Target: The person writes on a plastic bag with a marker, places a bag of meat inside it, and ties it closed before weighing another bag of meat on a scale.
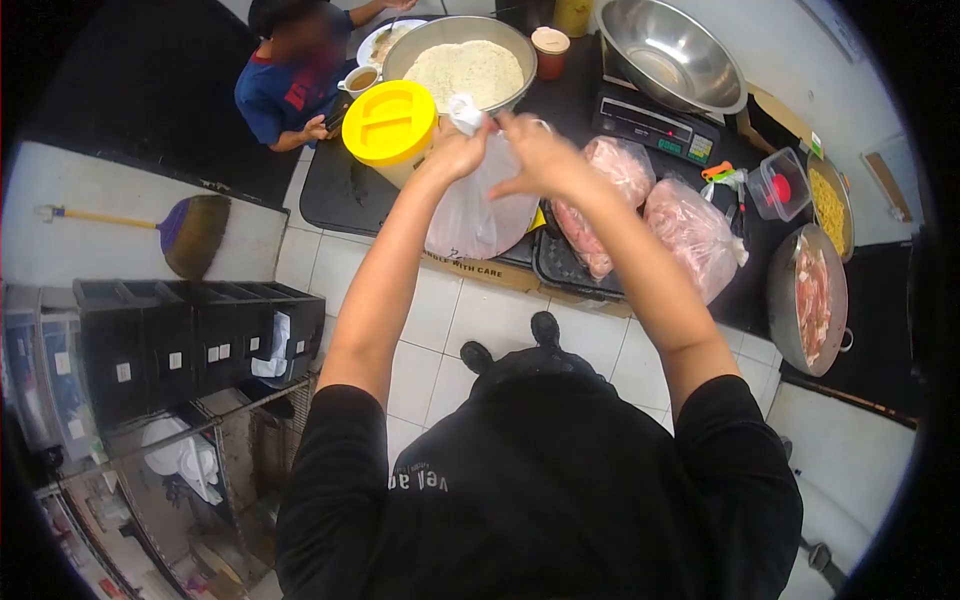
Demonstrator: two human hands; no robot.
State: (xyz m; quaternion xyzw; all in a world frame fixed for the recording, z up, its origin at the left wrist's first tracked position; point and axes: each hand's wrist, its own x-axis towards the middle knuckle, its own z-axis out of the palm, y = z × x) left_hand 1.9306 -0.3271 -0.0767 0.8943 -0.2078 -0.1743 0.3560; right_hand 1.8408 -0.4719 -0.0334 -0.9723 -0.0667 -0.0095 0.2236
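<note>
Plastic bag (475,215): neck pinched between left hand (455,152) and right hand (545,158) (both gripping it). Risk: loose twist slips, contents spill onto counter (340,195).

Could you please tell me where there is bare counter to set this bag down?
Bare black counter lies left of the yellow-lidded tub, toward the rounded corner. Right of the bag it is crowded: meat bags, scale, pans.
</note>
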